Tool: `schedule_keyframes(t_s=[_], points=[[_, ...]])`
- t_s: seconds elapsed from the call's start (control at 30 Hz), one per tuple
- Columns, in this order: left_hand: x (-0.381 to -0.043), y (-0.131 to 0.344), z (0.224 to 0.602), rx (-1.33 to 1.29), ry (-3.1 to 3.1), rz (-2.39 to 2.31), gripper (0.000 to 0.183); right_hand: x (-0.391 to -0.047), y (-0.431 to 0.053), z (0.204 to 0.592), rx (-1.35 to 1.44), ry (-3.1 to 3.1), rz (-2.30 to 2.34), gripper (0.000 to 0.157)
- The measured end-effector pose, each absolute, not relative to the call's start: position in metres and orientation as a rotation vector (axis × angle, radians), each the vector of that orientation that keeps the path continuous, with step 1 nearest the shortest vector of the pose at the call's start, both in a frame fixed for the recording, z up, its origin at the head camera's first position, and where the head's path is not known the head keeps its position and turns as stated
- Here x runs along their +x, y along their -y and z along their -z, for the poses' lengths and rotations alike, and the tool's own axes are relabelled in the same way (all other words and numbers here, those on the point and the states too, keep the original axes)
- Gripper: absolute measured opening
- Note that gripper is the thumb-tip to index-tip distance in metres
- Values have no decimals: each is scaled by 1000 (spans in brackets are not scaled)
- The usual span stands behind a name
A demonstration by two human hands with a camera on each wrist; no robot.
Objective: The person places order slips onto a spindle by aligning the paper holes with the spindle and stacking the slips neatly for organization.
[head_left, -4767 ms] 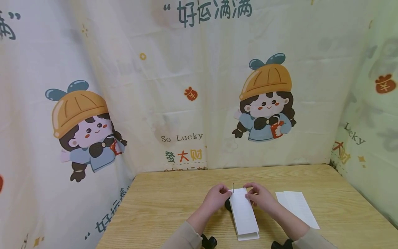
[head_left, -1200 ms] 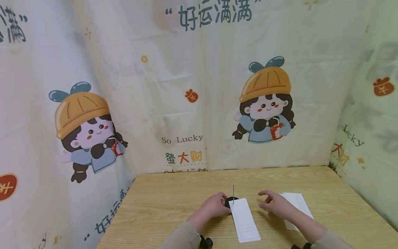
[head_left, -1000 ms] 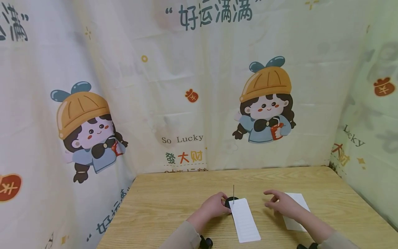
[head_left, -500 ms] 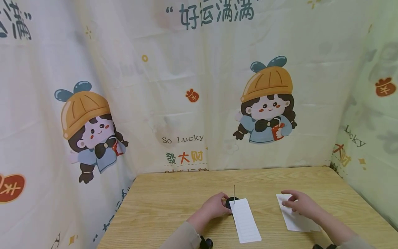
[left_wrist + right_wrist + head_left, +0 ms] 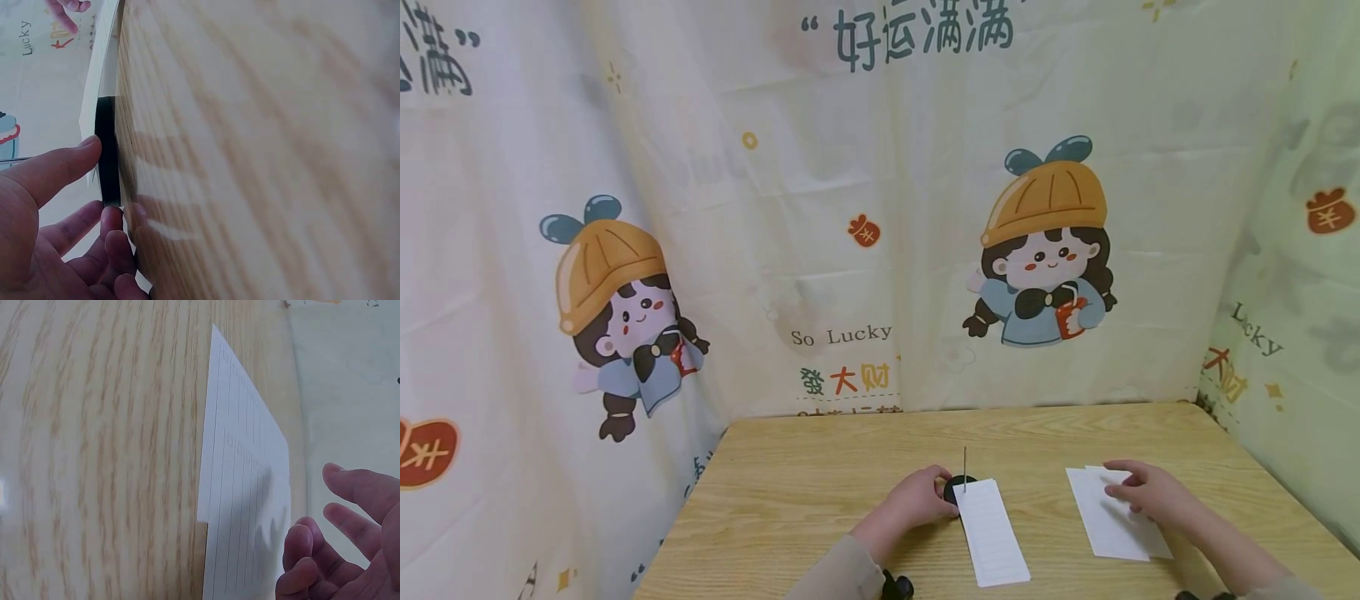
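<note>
On the table stands a paper spike with a round black base (image 5: 951, 492) and a thin upright rod (image 5: 965, 468). White ruled paper slips (image 5: 992, 537) are threaded on the rod and reach toward me. My left hand (image 5: 917, 497) grips the base; the left wrist view has the thumb on one side of the black disc (image 5: 107, 150) and fingers at its edge. Over at the right, my right hand (image 5: 1157, 496) hovers above loose white slips (image 5: 1108, 529), fingers loosely bent and holding nothing. In the right wrist view those slips (image 5: 240, 481) show printed lines, apart from the fingers.
A wooden table (image 5: 812, 500) carries everything. Behind it hangs a pale printed curtain (image 5: 820, 275), which also closes off both sides. Black wrist-camera mounts (image 5: 897, 585) sit at the wrists, near the bottom of the head view.
Earlier both hands held a folded paper at the rod; now it lies lower on the spike. My left hand went to the base, and my right hand let go and moved right over the loose slips.
</note>
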State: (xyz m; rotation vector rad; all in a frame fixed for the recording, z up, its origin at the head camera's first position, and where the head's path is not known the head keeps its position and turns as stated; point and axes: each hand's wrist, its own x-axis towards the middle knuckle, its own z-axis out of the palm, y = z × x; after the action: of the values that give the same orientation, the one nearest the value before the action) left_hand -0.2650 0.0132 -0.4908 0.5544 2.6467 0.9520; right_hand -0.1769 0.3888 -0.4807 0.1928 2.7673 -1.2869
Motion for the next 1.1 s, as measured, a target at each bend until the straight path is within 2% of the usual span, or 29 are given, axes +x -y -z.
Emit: schedule_keyframes(t_s=[0.5,0.73,1.1], points=[[-266,-14,494,553,-2643,-960,49,-179,-404,485,240,-2800,1235,64],[-267,-14,495,556,-2647,-962,48,-184,-411,487,204,-2889,1048,65],[-267,-15,496,539,-2644,-963,47,-188,-418,485,208,-2890,878,74]])
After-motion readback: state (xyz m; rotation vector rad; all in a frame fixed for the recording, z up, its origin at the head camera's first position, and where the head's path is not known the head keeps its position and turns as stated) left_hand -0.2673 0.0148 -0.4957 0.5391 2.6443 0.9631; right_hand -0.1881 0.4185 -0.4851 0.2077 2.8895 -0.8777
